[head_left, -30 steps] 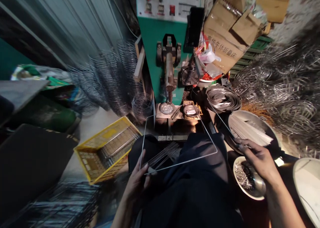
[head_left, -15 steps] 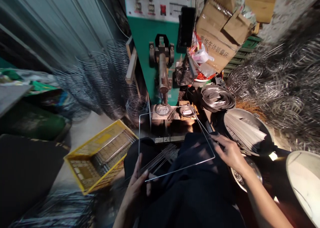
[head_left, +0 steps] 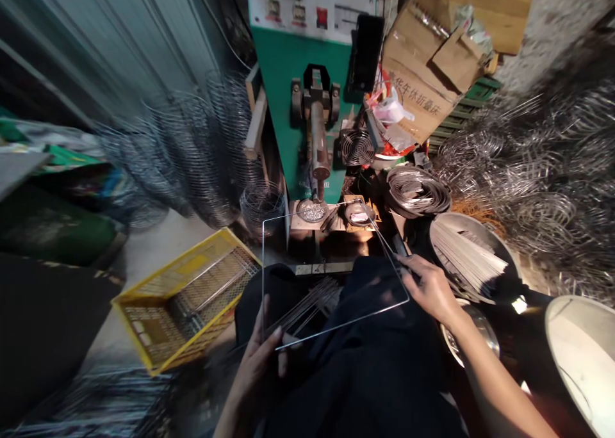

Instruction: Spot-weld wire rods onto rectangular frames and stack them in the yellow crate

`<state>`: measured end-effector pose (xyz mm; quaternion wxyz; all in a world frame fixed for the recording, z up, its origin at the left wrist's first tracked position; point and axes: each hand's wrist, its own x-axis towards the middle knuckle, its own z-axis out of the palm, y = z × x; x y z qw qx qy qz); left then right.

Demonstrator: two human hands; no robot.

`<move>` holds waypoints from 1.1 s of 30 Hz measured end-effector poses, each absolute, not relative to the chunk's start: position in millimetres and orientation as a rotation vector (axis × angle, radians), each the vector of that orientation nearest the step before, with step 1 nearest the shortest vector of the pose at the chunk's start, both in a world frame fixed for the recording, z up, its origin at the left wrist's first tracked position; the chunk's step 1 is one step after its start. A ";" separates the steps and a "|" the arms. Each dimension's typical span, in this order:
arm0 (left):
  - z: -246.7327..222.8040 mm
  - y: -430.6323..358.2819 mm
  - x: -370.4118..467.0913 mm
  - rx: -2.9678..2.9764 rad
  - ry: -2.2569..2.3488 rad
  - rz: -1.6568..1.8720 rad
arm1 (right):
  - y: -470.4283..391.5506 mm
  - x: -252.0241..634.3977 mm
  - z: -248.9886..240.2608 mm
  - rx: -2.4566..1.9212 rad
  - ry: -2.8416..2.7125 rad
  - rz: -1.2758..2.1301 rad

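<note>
A thin wire frame (head_left: pixel 343 324), bent into a rough rectangle, spans the space between my hands above my lap. My left hand (head_left: pixel 262 355) pinches its near left corner between thumb and fingers. On the other side, my right hand (head_left: pixel 429 289) grips the right side of the frame. The far edge of the frame reaches over the small work shelf of a green welding machine (head_left: pixel 288 60), below its metal cylinder arm (head_left: pixel 318 140). Several loose wire rods (head_left: pixel 307 307) lie between my knees, partly seen through the frame.
To the left stands a yellow plastic crate (head_left: pixel 187 297) with wire rods inside. Stacked wire rings (head_left: pixel 182 150) are behind it. On the right are a basin of flat metal strips (head_left: pixel 473 252), coiled strips (head_left: pixel 418 191), a white-lined bucket (head_left: pixel 583 355) and a cardboard box (head_left: pixel 418 73).
Both hands and the wire frame have shifted very slightly left in view. The camera view has also turned a little; the grip on the frame looks the same.
</note>
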<state>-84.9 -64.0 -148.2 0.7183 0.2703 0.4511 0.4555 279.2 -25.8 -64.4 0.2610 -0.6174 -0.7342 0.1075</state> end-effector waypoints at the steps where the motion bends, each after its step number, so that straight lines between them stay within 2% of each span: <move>1: -148.4 -64.0 -85.0 0.597 0.997 1.008 | -24.7 278.8 -66.7 -1.670 -1.985 0.302; 12: -141.0 -67.9 -81.7 0.543 1.016 1.011 | -23.6 278.4 -78.4 -1.691 -2.006 0.364; 16: -140.9 -66.9 -70.9 0.553 0.991 0.991 | -24.4 250.1 -85.0 -1.691 -2.044 0.383; 23: -151.7 -67.7 -56.2 0.631 0.899 0.903 | -30.2 176.7 -85.7 -1.396 -2.075 0.665; 27: -149.6 -72.7 -64.6 0.630 0.902 0.924 | -37.2 187.0 -81.7 -1.443 -2.031 0.708; 33: -138.3 -79.6 -75.2 0.583 0.953 0.977 | -52.9 213.1 -82.4 -1.346 -2.265 1.026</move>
